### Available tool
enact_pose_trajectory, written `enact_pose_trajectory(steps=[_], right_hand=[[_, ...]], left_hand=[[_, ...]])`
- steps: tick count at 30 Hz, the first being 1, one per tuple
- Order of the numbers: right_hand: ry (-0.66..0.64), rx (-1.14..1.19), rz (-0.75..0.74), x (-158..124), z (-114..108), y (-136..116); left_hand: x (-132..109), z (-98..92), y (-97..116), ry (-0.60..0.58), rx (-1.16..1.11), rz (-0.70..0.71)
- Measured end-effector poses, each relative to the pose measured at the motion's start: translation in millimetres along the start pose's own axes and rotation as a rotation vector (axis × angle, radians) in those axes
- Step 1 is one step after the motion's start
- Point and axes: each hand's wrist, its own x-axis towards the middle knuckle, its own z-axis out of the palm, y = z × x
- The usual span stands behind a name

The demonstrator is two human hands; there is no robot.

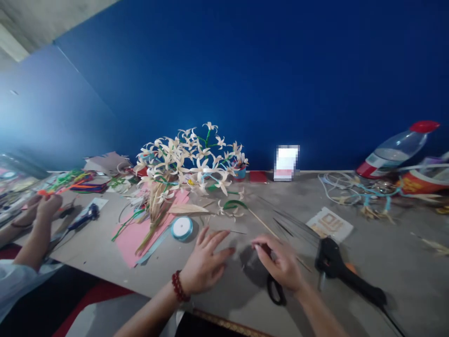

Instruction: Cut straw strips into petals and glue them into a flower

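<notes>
Black-handled scissors (275,291) are lying under the right hand (282,267), which is closing over them with curled fingers. The handle loops are showing just below the palm, on the near side. The fingertips are pinching together at the far end of the hand. Whether something small is sitting between them I cannot tell.

The left hand (205,267) is resting open and flat on the grey surface (368,243), fingers spreading toward the right hand, the two near each other but not touching. A red bead bracelet is circling its wrist.

Handling this well seems to be a matter of steadying the work with the flat left hand, keeping its fingertips out of the line of the blades, and working low over the surface so that nothing small is dropping out of reach.

A black glue gun (338,267) is lying just beside the right hand, on its right. Thin dark wires (287,220) are fanning out just beyond it. A spool of pale ribbon (181,228) is sitting beyond the left hand, touching a pink paper sheet (131,238). Cream paper flowers (189,161) are standing in a bunch farther back. At the far left, a co-worker's hand (47,206) is working well apart.
</notes>
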Motion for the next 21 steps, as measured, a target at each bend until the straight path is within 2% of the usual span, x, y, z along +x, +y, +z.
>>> enact_pose_trajectory(steps=[2, 4, 6, 8, 12, 14, 18, 21], right_hand=[[0.004, -0.074, -0.034, 0, 3, 1], [0.046, -0.108, -0.064, -4, 6, 4], [0.153, -0.122, -0.083, -9, 6, 9], [0.324, -0.091, -0.059, -12, 3, 14], [0.768, 0.158, 0.059, -6, -12, 18], [0.951, 0.274, 0.062, 1, -22, 18], [1.099, 0.282, 0.041, 11, -41, 15], [1.172, 0.273, 0.028, 14, -51, 13]], left_hand=[[2, -5.4, -30, 0.072, 0.046, -0.082], [5, -8.3, -64, 0.111, 0.152, -0.237], [11, -10.1, -94, 0.053, 0.320, -0.386], [18, -11.4, -115, 0.036, 0.354, -0.415], [26, -11.7, -133, 0.005, 0.360, -0.390], [26, -10.8, -138, -0.010, 0.357, -0.363], [23, -10.2, -148, -0.016, 0.366, -0.295], [20, -15.0, -153, 0.042, 0.396, -0.183]])
